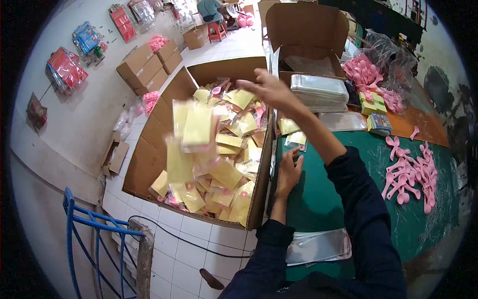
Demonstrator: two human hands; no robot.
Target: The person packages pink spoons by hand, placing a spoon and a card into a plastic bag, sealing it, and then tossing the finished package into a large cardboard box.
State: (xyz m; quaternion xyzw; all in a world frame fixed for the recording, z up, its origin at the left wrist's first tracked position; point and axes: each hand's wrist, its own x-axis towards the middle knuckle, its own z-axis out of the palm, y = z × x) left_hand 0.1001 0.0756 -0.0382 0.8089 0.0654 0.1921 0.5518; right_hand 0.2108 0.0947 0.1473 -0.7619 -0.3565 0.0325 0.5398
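Note:
My right hand [271,90] is stretched out over the right rim of a big cardboard box [149,132], its fingers apart and nothing in it. Blurred yellow packets [196,124] hang in the air over the box's left part, clear of the hand. The box holds many clear bags with yellow cards [226,172] and pink spoons. My left hand [290,172] is low at the green table's left edge, just below small packets [296,139]; its fingers are curled, and what they may hold is too small to tell.
Pink spoons [408,174] lie on the green table [323,194]. Clear bags [318,246] are near my body, with a stack of bags [318,92] at the back. A blue metal rail [94,219] stands lower left. A person [210,11] sits far off.

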